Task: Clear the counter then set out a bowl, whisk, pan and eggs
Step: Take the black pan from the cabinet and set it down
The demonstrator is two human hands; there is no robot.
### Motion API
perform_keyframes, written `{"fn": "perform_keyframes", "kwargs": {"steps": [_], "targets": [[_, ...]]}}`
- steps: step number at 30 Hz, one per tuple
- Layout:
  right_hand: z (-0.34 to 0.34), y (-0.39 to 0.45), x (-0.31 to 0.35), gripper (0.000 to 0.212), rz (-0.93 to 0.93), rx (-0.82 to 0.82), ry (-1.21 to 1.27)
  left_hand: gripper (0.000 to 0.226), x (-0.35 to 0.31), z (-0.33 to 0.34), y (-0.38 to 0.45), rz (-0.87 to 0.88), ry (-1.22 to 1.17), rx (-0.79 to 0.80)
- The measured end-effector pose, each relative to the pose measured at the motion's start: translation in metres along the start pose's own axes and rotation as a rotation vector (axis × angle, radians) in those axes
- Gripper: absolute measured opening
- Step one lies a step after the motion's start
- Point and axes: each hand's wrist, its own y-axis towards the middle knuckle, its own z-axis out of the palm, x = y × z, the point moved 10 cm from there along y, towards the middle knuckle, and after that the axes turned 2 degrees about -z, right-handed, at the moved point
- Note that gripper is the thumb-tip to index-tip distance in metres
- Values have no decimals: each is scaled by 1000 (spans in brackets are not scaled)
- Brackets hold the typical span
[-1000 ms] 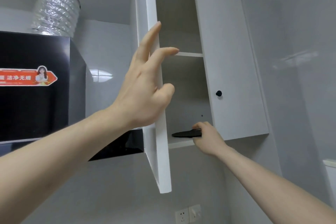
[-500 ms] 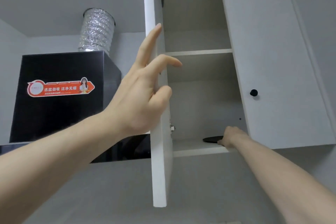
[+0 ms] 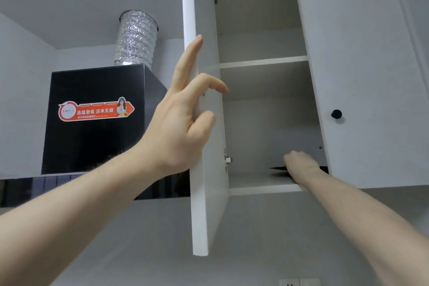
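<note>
My left hand (image 3: 178,127) is raised against the front edge of the open white cabinet door (image 3: 209,204), fingers spread and touching it. My right hand (image 3: 300,165) reaches onto the cabinet's bottom shelf (image 3: 250,181) and rests over a flat black object (image 3: 277,169), which lies on the shelf. My wrist hides most of this object, and its right end runs behind the closed door. The fingertips of that hand are hidden. No bowl, whisk, pan or eggs can be made out.
The closed right cabinet door (image 3: 371,76) has a black knob (image 3: 336,114). An upper shelf (image 3: 262,61) looks bare. A black range hood (image 3: 92,137) with a foil duct (image 3: 137,39) hangs at the left. A wall socket (image 3: 299,282) shows at the bottom edge.
My right hand has pushed the flat black object from the shelf's front edge deeper in and to the right. The view has tilted upward. My left hand stays on the door edge.
</note>
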Motion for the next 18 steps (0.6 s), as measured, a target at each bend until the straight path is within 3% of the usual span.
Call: {"fn": "perform_keyframes", "kwargs": {"steps": [8,18], "targets": [[-42,-4,21,31,-117,-183,-109,48,-2,1,-1,56,-43,1],[-56,-3,33,21,-90,-181,-83,43,1,0,-3,-44,-20,-4]]}}
